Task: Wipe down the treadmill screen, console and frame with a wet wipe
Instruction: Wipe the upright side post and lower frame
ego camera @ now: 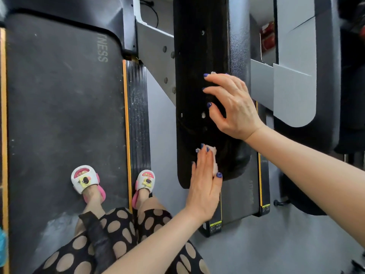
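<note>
- Your left hand [205,175] covers most of the wet wipe [214,161]; only its right edge shows.
- Black handrail panel [199,56] cut off at top edge.
- Belt lettering [103,53] partly hidden, reads "TNESS".
- Red object [267,37] blurred, can't identify.

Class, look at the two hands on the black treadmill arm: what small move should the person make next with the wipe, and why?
Probably slide the left hand and the wipe up the black arm toward the right hand. The wipe is pressed flat near the arm's lower end, so most of the surface above it appears still to be covered, while the right hand rests higher up, seemingly steadying the arm.
</note>
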Motion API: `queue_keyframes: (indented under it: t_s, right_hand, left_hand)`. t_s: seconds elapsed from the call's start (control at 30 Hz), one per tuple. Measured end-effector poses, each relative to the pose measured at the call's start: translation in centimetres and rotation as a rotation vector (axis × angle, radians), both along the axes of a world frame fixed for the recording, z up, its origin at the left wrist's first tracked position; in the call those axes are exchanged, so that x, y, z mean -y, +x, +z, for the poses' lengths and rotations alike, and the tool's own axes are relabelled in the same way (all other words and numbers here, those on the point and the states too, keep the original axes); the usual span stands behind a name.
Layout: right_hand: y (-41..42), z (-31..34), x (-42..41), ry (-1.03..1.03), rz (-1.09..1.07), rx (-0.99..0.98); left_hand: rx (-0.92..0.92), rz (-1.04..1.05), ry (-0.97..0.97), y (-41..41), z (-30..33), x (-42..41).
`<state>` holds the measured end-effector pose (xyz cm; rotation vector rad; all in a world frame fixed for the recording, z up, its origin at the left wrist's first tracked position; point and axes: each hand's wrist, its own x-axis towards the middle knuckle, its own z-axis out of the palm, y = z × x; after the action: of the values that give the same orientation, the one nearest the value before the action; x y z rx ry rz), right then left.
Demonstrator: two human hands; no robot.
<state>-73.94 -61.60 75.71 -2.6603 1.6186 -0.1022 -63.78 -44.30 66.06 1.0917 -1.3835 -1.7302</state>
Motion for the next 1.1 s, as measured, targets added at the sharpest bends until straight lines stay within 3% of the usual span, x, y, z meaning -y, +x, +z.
queue_keyframes:
  t_s: [0.2,0.37,0.63,0.77,1.0,1.1]
  right_hand:
    - [-0.1,0.0,-0.1,-0.01,0.01,0.05]
    - [-0.2,0.0,-0.2,0.028,0.082,0.065]
    - [-0.2,0.0,-0.8,0.05,0.238,0.14]
    - [0.3,-0.1,-2.6,0.175,0.344,0.102]
    - [0.6,-0.5,-3.8,0.093,0.183,0.13]
    - [0.7,-0.6,-4.4,0.077,0.136,0.143]
  left_hand:
    - [-0.022,0.107,-0.052,-1.5,2.0,4.1]
    - [-0.011,0.22,-0.026,-2.2,-0.8,-1.3]
    - [0.132,0.202,0.101,-1.5,-4.2,2.7]
    - [0.109,0.187,0.046,-1.3,-4.9,2.6]
    - [0.167,0.056,0.125,-0.3,-7.6,5.2]
    - [0.089,0.122,0.154,-0.1,-7.4,5.1]
